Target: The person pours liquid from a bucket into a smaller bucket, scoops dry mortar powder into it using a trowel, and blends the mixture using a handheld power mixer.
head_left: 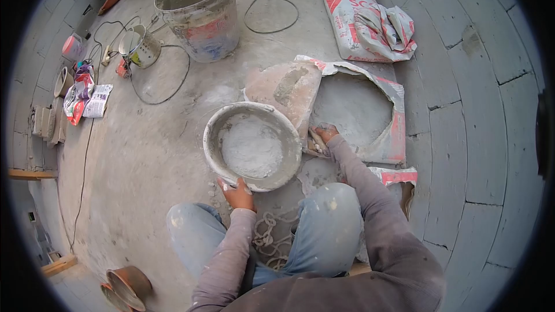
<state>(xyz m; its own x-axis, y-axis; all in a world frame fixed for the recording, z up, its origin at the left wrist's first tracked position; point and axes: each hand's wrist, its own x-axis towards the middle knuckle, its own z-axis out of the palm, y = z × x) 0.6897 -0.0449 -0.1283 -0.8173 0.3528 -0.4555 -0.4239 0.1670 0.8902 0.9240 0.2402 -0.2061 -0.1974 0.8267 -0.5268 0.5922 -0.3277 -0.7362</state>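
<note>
Layout at the bucket (289, 156) and the open bag (399, 138)

Head view: The bucket stands on the concrete floor (167, 156) in front of the knees, with pale powder (251, 145) inside. The left hand (238, 195) is closed on the near rim of the bucket. The open bag lies directly to the right of the bucket; its upper face is cut away, exposing grey powder (352, 107). The right hand (325, 134) is located at the near left corner of the open bag, fingers directed toward the bucket; whether it is pinching anything cannot be determined. A brown paper flap (289, 89) extends from the bag, beyond the bucket. A white rope (267, 230) lies between the knees. A large bucket (205, 37) and a second bag (364, 29) are positioned farther away
</note>
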